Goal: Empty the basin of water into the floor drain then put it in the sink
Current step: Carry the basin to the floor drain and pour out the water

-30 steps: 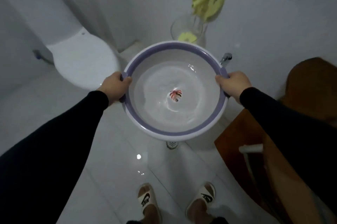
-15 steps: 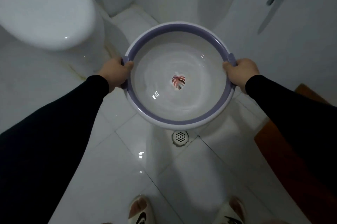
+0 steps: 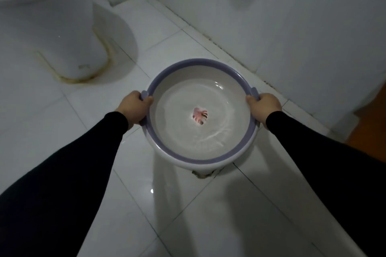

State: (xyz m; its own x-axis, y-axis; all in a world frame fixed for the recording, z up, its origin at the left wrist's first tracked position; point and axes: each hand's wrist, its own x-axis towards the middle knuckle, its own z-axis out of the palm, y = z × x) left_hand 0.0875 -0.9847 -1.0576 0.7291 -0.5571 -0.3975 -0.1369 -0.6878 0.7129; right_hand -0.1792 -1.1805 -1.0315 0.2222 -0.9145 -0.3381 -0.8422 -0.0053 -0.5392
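Note:
A round white basin [image 3: 167,150] with a purple rim and a pink leaf print at its bottom holds rippling water. I carry it low over the white tiled floor. My left hand [image 3: 134,108] grips its left handle and my right hand [image 3: 263,107] grips the right one. The basin looks roughly level. The floor drain [image 3: 202,174] lies just under the basin's near edge, mostly hidden, with only a sliver showing. No sink is in view.
The white toilet base [image 3: 69,43] stands at the upper left with a yellowish seal line on the floor. A white wall and plinth [image 3: 292,26] run along the right. An orange-brown surface [image 3: 371,131] shows at the right edge.
The basin has come down toward the floor and now covers the drain that showed below it. My view has tipped further downward; my feet have left the frame.

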